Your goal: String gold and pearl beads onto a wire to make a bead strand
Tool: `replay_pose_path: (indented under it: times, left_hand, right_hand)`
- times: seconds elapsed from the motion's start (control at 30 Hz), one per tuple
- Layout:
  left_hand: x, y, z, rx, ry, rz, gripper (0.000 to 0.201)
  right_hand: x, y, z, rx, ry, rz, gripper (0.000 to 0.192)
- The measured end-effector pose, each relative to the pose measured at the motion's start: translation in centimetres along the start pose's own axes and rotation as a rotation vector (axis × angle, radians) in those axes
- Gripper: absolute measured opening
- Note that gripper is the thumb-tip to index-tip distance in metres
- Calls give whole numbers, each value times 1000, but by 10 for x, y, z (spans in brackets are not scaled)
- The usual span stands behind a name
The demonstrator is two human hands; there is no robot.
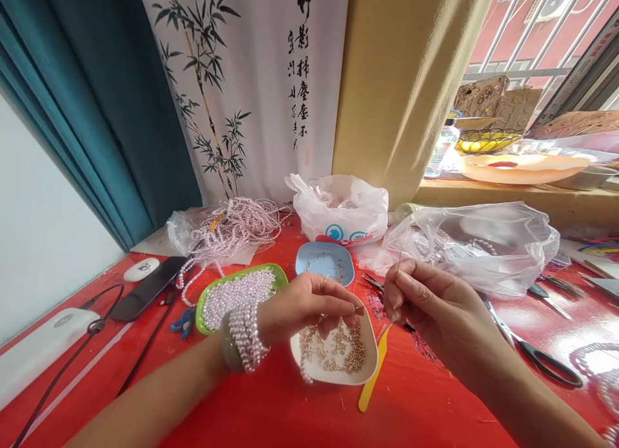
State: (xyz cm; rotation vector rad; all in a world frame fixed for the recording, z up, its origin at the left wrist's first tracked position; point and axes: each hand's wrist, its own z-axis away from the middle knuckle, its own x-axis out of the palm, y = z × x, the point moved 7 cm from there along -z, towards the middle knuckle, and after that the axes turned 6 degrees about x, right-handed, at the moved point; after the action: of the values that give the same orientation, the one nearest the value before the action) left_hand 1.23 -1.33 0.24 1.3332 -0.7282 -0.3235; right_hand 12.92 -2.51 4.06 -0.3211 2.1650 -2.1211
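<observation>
Gold beads (355,354) lying loose in a white dish (333,377) at the middle of a red bench (271,416). Over the dish, left hand (302,306), with pearl bracelets (247,335) at the wrist, pinching what looks like a tiny bead between thumb and fingertips. Below, at the dish's left rim, a pearl string (305,370), unclear whether held. To the right, well apart from the left, right hand (430,300) with thumb and forefinger pressed together on a thin upright line (399,261), needle or thread, impossible to tell. Best to pinch lightly, leaving any bead hole uncovered; grip the line near its tip; and work low over the dish, to catch drops.
</observation>
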Motion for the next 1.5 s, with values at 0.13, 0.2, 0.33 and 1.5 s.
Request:
replay_pose_path:
  times: [0.13,0.2,0.33,1.5]
  left_hand:
    - [-5,2,3,-63,5,-85,9]
    - [-7,1,3,-79,22,-90,8]
    - [-10,0,2,-64,49,-61,6]
    - [-11,-4,0,-46,83,64,7]
  right_hand:
    - [-1,-4,-1,-50,4,106,20]
    - [-1,-7,-1,-83,9,199,19]
    - [0,-12,2,-153,5,377,17]
    - [24,-31,18,-584,18,1048,16]
